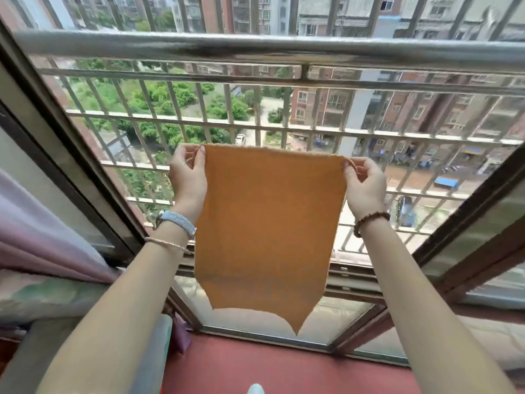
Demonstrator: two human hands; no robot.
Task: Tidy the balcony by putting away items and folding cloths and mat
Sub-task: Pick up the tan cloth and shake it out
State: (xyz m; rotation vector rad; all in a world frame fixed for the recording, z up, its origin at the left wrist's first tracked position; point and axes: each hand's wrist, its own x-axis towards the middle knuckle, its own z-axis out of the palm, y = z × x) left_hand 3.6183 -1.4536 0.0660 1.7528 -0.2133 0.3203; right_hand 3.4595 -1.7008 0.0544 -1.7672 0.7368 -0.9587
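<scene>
An orange cloth (270,228) hangs flat in front of me, stretched between both hands at chest height before the balcony railing. My left hand (188,177) pinches its top left corner between thumb and fingers. My right hand (365,183) pinches the top right corner the same way. The cloth's lower edge hangs free, with two pointed corners above the red floor. A watch and a thin bracelet sit on my left wrist, a bead bracelet on my right.
A thick steel handrail (255,49) and barred grille (199,120) stand right behind the cloth. A purple curtain (42,231) hangs at the left. Sliding window frames (468,223) angle in at both sides. The red floor (255,365) lies below.
</scene>
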